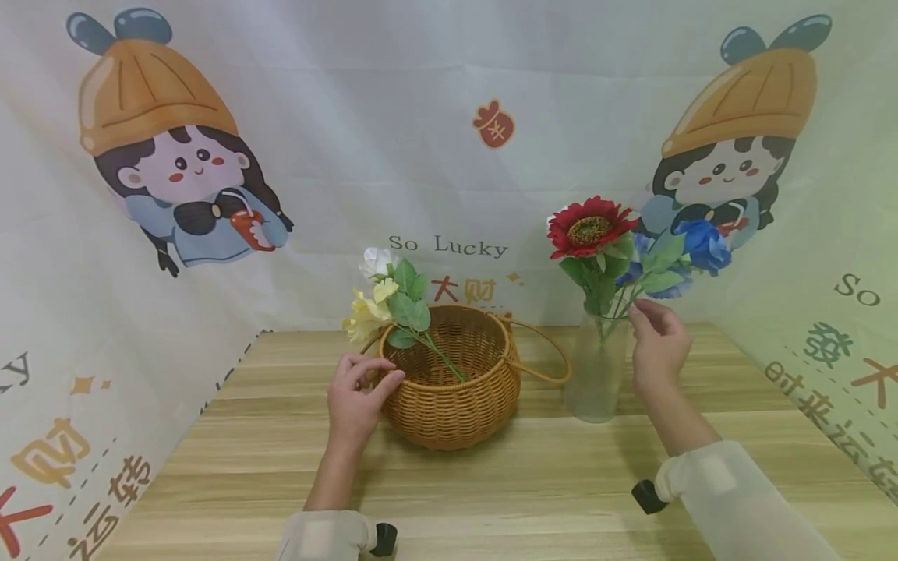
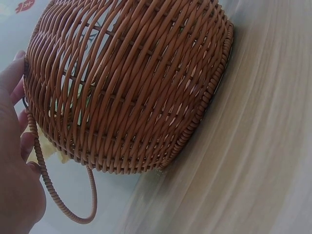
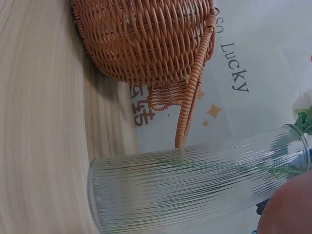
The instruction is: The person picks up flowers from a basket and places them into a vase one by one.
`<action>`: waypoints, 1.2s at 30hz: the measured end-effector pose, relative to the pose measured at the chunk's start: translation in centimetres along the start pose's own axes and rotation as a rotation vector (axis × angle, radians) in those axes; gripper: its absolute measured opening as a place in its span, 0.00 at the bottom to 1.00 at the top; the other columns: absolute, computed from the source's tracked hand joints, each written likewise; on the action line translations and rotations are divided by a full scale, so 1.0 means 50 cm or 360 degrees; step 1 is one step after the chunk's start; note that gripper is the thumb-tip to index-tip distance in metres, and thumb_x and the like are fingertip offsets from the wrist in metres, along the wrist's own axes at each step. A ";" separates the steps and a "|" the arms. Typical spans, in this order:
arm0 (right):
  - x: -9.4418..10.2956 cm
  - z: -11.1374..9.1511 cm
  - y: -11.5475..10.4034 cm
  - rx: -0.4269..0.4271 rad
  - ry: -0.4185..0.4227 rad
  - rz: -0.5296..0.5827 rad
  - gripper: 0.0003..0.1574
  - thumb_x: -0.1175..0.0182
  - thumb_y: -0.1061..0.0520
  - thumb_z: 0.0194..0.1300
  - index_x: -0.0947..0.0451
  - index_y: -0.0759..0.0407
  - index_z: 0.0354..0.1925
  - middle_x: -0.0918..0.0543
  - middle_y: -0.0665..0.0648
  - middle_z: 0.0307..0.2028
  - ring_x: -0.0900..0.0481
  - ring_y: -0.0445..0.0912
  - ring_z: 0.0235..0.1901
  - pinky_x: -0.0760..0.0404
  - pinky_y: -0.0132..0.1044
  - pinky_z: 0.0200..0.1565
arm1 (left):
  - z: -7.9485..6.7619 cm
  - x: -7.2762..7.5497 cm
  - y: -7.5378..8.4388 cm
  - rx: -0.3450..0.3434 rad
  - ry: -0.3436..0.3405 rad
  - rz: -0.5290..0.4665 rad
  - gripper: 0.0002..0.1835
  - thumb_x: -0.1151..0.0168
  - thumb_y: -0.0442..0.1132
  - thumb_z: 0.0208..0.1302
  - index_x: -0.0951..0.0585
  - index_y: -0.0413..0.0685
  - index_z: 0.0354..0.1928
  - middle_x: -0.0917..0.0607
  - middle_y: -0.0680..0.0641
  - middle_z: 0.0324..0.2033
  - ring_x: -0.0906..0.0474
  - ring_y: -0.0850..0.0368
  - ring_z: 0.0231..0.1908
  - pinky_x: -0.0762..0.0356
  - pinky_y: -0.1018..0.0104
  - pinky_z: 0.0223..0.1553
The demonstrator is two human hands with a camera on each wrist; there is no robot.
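A round brown wicker basket stands upright, its looped handles folded out to the sides. My left hand holds its left rim between thumb and fingers, beside a handle. A stem with white and yellow flowers leans in the basket, its blooms over the left rim. To the right, a clear ribbed glass vase holds a red flower and blue flowers. At the vase mouth, my right hand pinches at the blue flowers' stem with thumb and forefinger. In the right wrist view only part of this hand shows.
Both containers rest on a light wood-grain table. A printed white cloth with cartoon figures and lettering hangs behind and along both sides. The basket's right handle reaches out close to the vase.
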State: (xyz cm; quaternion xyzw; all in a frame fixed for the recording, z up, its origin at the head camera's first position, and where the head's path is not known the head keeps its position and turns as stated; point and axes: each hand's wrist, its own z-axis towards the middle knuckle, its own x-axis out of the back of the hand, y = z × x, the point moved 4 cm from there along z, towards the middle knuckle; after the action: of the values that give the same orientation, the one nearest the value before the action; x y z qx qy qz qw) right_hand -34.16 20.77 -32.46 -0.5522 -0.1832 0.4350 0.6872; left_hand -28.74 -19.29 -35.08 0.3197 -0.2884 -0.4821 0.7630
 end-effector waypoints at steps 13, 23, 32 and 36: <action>0.007 -0.011 0.011 -0.0001 -0.0040 0.0054 0.10 0.39 0.65 0.65 0.19 0.64 0.45 0.16 0.46 0.37 0.22 0.37 0.37 0.25 0.29 0.39 | -0.001 0.000 0.000 -0.0011 0.0008 0.0013 0.10 0.25 0.32 0.52 0.15 0.33 0.33 0.28 0.30 0.34 0.38 0.37 0.31 0.41 0.64 0.32; 0.020 -0.048 0.006 -0.0023 -0.0063 0.0102 0.09 0.39 0.67 0.65 0.19 0.61 0.43 0.17 0.52 0.41 0.22 0.40 0.39 0.23 0.26 0.38 | -0.001 -0.001 -0.003 -0.0026 0.0010 0.0021 0.10 0.25 0.31 0.51 0.16 0.32 0.33 0.29 0.30 0.34 0.38 0.36 0.31 0.41 0.65 0.32; 0.006 -0.083 0.000 0.0003 -0.0076 0.0249 0.13 0.40 0.72 0.61 0.16 0.55 0.33 0.15 0.50 0.34 0.21 0.39 0.32 0.22 0.27 0.34 | 0.000 -0.001 -0.004 -0.0010 0.0001 0.0008 0.11 0.25 0.33 0.51 0.16 0.32 0.33 0.29 0.30 0.34 0.38 0.37 0.31 0.41 0.64 0.32; -0.008 -0.100 -0.003 -0.0001 -0.0107 0.0276 0.12 0.40 0.72 0.61 0.16 0.58 0.34 0.15 0.51 0.34 0.20 0.39 0.30 0.22 0.28 0.34 | 0.000 -0.001 -0.004 -0.0011 -0.0001 0.0004 0.11 0.25 0.32 0.51 0.16 0.31 0.34 0.30 0.30 0.34 0.38 0.37 0.31 0.41 0.63 0.32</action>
State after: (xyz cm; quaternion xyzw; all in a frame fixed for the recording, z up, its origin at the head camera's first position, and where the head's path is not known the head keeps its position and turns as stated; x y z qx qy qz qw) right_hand -30.65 17.45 -33.87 -0.5513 -0.1579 0.5112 0.6402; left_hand -28.87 -19.31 -35.23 0.3167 -0.2874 -0.4823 0.7645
